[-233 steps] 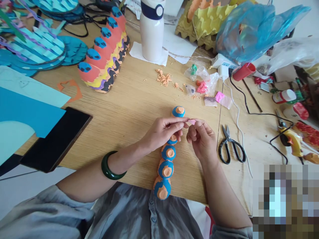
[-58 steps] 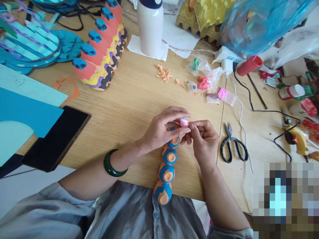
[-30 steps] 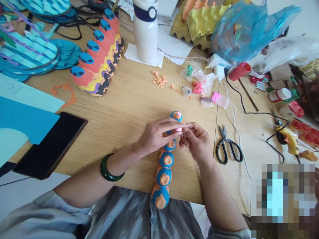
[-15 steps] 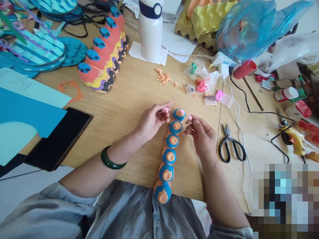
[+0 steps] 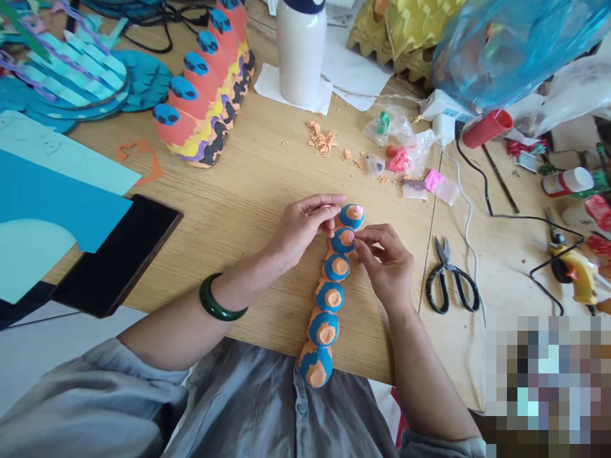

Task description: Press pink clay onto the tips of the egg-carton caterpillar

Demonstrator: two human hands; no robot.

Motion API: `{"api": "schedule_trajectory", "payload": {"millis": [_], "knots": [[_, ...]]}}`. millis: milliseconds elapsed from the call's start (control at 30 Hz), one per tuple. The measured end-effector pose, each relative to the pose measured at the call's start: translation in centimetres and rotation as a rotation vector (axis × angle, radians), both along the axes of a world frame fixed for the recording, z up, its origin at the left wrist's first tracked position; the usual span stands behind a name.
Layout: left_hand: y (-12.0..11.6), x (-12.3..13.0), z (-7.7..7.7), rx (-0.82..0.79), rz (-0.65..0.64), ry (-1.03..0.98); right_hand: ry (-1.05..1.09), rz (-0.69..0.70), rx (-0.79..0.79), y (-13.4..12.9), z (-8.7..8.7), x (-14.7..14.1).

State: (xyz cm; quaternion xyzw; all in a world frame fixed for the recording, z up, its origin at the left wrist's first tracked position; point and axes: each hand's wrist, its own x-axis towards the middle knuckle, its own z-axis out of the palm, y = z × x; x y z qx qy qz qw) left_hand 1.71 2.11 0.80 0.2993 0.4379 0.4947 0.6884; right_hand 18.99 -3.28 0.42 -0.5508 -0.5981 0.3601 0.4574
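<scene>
In the head view, the row of bumps lay lengthwise on the table in front of the person, its near end over the table edge against the grey shirt. It had six blue caps with orange discs, and a pink bit sat on the farthest. The right hand was closed in a pinch, thumb and forefinger on a pink dab at the disc of the second cap from the far end. The left hand was half curled beside the far end, its thumb against the fingers; whether it gripped anything could not be told. A green bangle circled the left wrist. The scissors lay slightly open to the right of the right hand. Beyond the hands were orange scraps, small bags and a pink lump, with the white bottle farther back. To the left, a phone lay partly under a blue sheet, and behind it stood a coral carton. A glue gun lay far right.
</scene>
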Motion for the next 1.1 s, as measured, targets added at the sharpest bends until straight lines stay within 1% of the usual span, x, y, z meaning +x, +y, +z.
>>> {"api": "schedule_trajectory", "payload": {"millis": [100, 233, 367, 500, 600, 700, 867, 1033, 1100], "knots": [[-0.1, 0.1, 0.0, 0.008, -0.039, 0.018, -0.132, -0.001, 0.109, -0.1, -0.1, -0.2], [-0.3, 0.0, -0.3, 0.088, -0.112, 0.047, -0.246, 0.005, 0.234, -0.2, -0.2, -0.3], [-0.6, -0.2, -0.8, 0.166, -0.212, 0.157, -0.242, 0.002, 0.242, -0.2, -0.5, -0.4], [-0.7, -0.4, -1.2, 0.154, -0.290, 0.264, -0.235, 0.037, 0.212, -0.3, -0.7, -0.3], [-0.7, -0.4, -1.4, 0.134, -0.268, 0.249, -0.220, 0.073, 0.196, -0.2, -0.6, -0.1], [-0.6, -0.3, -1.3, 0.109, -0.252, 0.217, -0.220, 0.069, 0.220, 0.0, -0.5, 0.1], [-0.3, -0.1, -0.5, -0.030, -0.261, 0.091, -0.205, 0.053, 0.246, 0.1, -0.9, 0.1], [-0.2, -0.2, 0.2, -0.006, -0.130, 0.034, -0.220, 0.026, 0.223, -0.1, -0.9, -0.2], [-0.2, -0.3, 0.2, 0.014, -0.117, 0.004, -0.206, 0.039, 0.187, -0.1, -0.8, -0.2]]}}
